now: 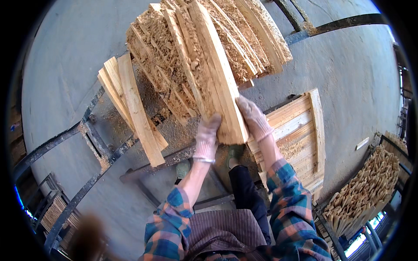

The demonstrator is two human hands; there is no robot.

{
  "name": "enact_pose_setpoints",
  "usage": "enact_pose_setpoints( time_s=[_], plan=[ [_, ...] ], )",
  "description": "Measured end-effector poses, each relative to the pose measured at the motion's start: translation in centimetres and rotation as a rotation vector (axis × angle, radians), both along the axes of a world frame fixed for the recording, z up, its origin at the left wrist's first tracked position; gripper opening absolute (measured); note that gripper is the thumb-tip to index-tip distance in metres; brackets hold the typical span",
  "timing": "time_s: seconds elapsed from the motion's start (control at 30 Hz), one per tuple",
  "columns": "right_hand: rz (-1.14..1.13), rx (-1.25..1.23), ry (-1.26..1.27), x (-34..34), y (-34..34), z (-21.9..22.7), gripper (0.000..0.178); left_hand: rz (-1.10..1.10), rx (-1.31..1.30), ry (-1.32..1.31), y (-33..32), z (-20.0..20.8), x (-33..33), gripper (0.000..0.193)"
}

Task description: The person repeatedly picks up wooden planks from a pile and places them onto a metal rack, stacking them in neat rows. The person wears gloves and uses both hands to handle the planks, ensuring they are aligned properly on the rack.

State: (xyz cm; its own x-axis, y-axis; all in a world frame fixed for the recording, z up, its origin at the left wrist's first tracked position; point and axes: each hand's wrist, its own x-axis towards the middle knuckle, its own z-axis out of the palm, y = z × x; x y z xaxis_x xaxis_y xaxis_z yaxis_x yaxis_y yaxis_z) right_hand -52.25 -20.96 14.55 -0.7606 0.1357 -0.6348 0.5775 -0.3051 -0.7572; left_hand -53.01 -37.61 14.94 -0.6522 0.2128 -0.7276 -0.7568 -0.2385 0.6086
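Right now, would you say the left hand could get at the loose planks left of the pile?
Probably not yet: the left hand is gripping some boards, though nothing visible blocks the loose planks.

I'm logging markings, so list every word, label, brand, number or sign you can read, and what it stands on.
None: no readable text shows.
The held boards, gloves and striped apron show no lettering.
Any marking on the pale strip at right would be too small to read.
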Motion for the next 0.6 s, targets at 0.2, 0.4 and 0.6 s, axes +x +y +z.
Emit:
enact_pose_setpoints(
  time_s=[0.2, 0.4, 0.6],
  plan=[
    [-0.192, -0.167, 0.056, 11.9, -7.5, 6.8, 0.072, -0.175, 0.150, -0.036, -8.9, 7.3, 11.4, 0.044],
    [-0.346, -0.044, -0.111, 23.5, -16.8, 17.1, 0.072, -0.521, 0.182, -0.142, -18.5, 15.9, 19.4, 0.052],
    [-0.248, 0.014, -0.366, 29.0, -22.0, 22.3, 0.066, -0.585, 0.099, -0.178, -24.3, 22.8, 23.8, 0.053]
  ],
)
